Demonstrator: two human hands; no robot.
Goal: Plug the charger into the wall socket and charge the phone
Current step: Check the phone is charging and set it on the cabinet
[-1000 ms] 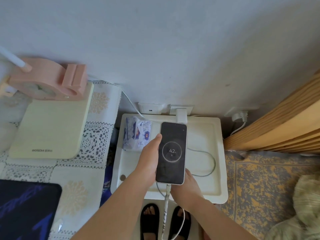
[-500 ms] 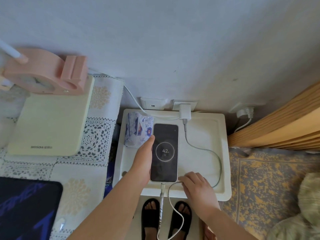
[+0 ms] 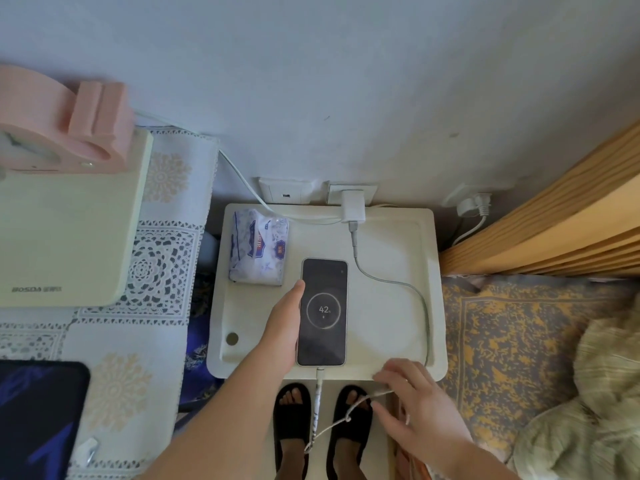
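A dark phone (image 3: 322, 311) lies flat on the white side table (image 3: 391, 317), its screen showing a ring with 42. A white charger (image 3: 353, 206) sits in the wall socket (image 3: 370, 192). Its grey cable (image 3: 415, 292) curves right across the table, loops off the front edge and enters the phone's bottom end. My left hand (image 3: 284, 323) rests along the phone's left side, thumb on its edge. My right hand (image 3: 412, 407) hovers at the table's front right corner, fingers spread, with the loose cable loop running under them.
A tissue pack (image 3: 258, 251) lies at the table's back left. A second socket (image 3: 285, 195) and a white lead are left of the charger. A lace-covered desk (image 3: 162, 306) holds a cream box and pink stand. A wooden bed frame (image 3: 554, 230) is right. My sandalled feet (image 3: 322, 427) are below.
The phone has come down from my hands onto the table and slid slightly nearer. My right hand let go of it and drew back to the front right edge, over the cable loop.
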